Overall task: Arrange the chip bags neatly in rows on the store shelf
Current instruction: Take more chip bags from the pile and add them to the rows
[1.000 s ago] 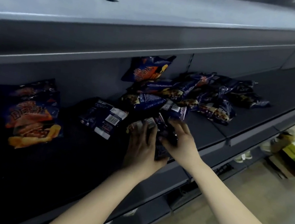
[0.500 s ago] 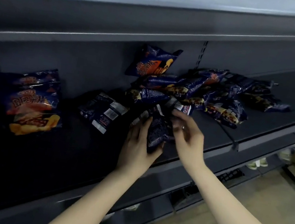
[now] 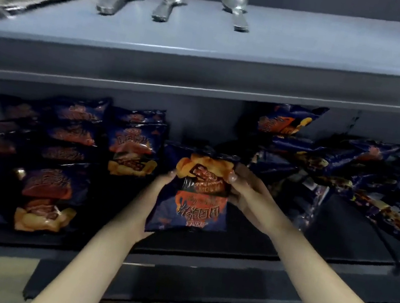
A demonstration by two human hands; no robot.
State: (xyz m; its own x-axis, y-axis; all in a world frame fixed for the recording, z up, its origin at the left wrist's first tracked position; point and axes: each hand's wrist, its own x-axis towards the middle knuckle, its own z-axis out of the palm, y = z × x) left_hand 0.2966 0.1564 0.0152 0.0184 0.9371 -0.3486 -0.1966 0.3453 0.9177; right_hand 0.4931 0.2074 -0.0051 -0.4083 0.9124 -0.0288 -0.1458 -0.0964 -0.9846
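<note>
Your fingers (image 3: 231, 177) curl round both sides of the bag (image 3: 193, 198), left hand (image 3: 146, 199) and right hand (image 3: 246, 199); its long axis runs front-to-back, print upside down.

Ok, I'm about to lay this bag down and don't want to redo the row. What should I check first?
1. Grip: left hand and right hand hold the dark blue, orange-printed chip bag by its sides: ok.
2. Facing: its print is upside down, opposite to the neat rows of bags: not ok.
3. Spot on the dark shelf under it: hidden, cannot tell.
4. Loose pile of blue bags on the right: unsorted, not ok.
</note>
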